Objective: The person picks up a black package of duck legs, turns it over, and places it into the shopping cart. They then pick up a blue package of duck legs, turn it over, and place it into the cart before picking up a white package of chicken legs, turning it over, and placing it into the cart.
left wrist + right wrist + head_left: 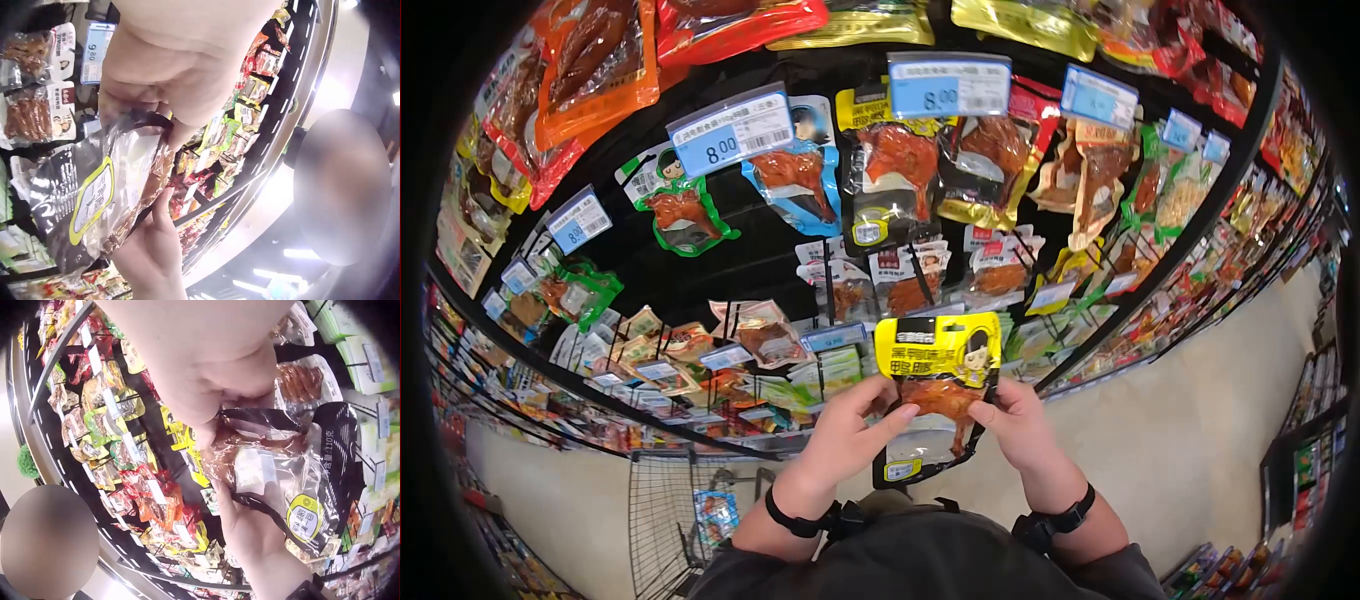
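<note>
A yellow and black packet (938, 400) with brown meat behind a clear window is held upright in front of the body. My left hand (852, 430) grips its left edge, thumb on the front. At the right edge my right hand (1018, 425) pinches it the same way, thumb on the window. In the left wrist view the packet (94, 194) shows its dark lower part, with the left hand (181, 62) at its edge. The right wrist view shows the packet (281, 469) and the right hand (200, 362); the fingers behind it are partly hidden.
Racks of hanging meat packets (900, 170) curve across the front, with blue and white price tags (730, 135) above and between them. A wire shopping cart (660, 510) holding a blue packet (718, 512) stands at lower left. Pale floor (1160, 420) extends at the right, with more shelving beyond.
</note>
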Demonstrator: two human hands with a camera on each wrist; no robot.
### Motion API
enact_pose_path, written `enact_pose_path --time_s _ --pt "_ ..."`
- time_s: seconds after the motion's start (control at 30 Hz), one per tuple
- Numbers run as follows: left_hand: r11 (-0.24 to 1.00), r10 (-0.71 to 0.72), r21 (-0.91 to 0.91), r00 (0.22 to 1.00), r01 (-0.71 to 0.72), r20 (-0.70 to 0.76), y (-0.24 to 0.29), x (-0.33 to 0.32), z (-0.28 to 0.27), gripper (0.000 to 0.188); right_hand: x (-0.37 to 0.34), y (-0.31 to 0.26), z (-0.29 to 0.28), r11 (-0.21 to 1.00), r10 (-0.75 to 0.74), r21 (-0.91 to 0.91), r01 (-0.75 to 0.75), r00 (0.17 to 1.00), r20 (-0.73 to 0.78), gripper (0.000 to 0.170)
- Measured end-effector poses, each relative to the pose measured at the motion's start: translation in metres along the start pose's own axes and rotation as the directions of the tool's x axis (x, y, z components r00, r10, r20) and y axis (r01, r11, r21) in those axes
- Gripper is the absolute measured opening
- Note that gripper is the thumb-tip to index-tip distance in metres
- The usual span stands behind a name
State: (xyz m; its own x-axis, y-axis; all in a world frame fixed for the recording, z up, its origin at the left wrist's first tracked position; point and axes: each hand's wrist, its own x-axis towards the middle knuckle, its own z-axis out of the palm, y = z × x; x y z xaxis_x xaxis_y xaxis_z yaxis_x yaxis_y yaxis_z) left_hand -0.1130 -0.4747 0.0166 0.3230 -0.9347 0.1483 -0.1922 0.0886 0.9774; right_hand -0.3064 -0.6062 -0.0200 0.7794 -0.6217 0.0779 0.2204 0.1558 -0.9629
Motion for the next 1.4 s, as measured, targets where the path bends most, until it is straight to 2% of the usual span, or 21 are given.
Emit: enact_pose_path --time_s 0.03,0.07,0.13,0.17,0.23,0.33,0.4,0.47,0.57,0.67,0.87,0.93,1.0,1.07,1.2,1.3,1.4 --pt "0.998 0.015 0.063 0.998 -0.018 0.055 0.005 0.006 -0.007 0.023 0.004 -0.013 0.000 1.000 -0.014 -0.013 0.013 1.000 -0.027 0.028" --pt "0.999 0.026 0.046 0.999 -0.028 0.044 0.011 0.014 -0.006 0.023 0.010 -0.023 0.000 0.999 -0.028 -0.025 0.027 0.998 -0.050 0.028" --pt "0.966 0.254 -0.029 0.962 -0.258 -0.101 0.023 0.029 -0.004 0.040 0.028 -0.041 0.000 0.992 -0.117 -0.061 0.113 0.991 -0.072 0.031" --pt "0.952 0.306 0.003 0.951 -0.306 -0.040 0.027 0.036 -0.014 0.056 0.038 -0.052 0.004 0.988 -0.156 -0.024 0.154 0.986 -0.064 0.033" --pt "0.938 0.347 0.009 0.937 -0.347 -0.035 0.048 0.050 -0.026 0.057 0.062 -0.066 0.009 0.964 -0.267 -0.006 0.267 0.961 -0.065 0.035" --pt "0.911 0.410 0.051 0.912 -0.409 -0.013 0.070 0.067 -0.047 0.056 0.092 -0.089 0.026 0.935 -0.354 0.003 0.355 0.933 -0.061 0.038" --pt "0.863 0.504 0.066 0.863 -0.500 -0.042 0.074 0.078 -0.057 0.052 0.107 -0.097 0.031 0.924 -0.382 -0.024 0.382 0.921 -0.071 0.040" --pt "0.863 0.505 0.059 0.863 -0.502 -0.036 0.080 0.087 -0.066 0.054 0.119 -0.100 0.033 0.913 -0.409 -0.054 0.406 0.908 -0.087 0.042" --pt "0.774 0.613 0.153 0.788 -0.614 0.059 0.079 0.104 -0.077 0.057 0.131 -0.099 0.035 0.902 -0.432 -0.027 0.431 0.897 -0.096 0.045" --pt "0.763 0.619 0.137 0.775 -0.632 0.126 0.078 0.115 -0.086 0.058 0.138 -0.097 0.031 0.906 -0.422 -0.057 0.419 0.903 -0.081 0.048" --pt "0.788 0.583 0.118 0.794 -0.604 0.171 0.065 0.126 -0.090 0.060 0.146 -0.085 0.015 0.900 -0.431 -0.135 0.414 0.892 -0.135 0.053" --pt "0.744 0.628 0.127 0.752 -0.656 0.200 0.067 0.129 -0.091 0.061 0.147 -0.087 0.017 0.858 -0.512 -0.145 0.494 0.847 -0.145 0.047" --pt "0.727 0.647 0.111 0.730 -0.678 0.221 0.068 0.133 -0.092 0.062 0.149 -0.089 0.017 0.852 -0.519 -0.155 0.500 0.844 -0.131 0.047" --pt "0.700 0.659 0.136 0.707 -0.701 0.257 0.072 0.136 -0.093 0.062 0.153 -0.096 0.025 0.849 -0.528 -0.147 0.507 0.826 -0.198 0.046" --pt "0.708 0.630 0.181 0.727 -0.682 0.274 0.071 0.140 -0.092 0.062 0.159 -0.096 0.026 0.870 -0.493 -0.109 0.481 0.837 -0.237 0.039" --pt "0.775 0.579 0.167 0.791 -0.609 0.195 0.061 0.141 -0.085 0.061 0.160 -0.095 0.017 0.881 -0.473 -0.144 0.452 0.855 -0.212 0.035" --pt "0.757 0.597 0.190 0.780 -0.625 0.190 0.055 0.145 -0.081 0.062 0.161 -0.096 0.010 0.892 -0.452 -0.120 0.436 0.865 -0.216 0.033"
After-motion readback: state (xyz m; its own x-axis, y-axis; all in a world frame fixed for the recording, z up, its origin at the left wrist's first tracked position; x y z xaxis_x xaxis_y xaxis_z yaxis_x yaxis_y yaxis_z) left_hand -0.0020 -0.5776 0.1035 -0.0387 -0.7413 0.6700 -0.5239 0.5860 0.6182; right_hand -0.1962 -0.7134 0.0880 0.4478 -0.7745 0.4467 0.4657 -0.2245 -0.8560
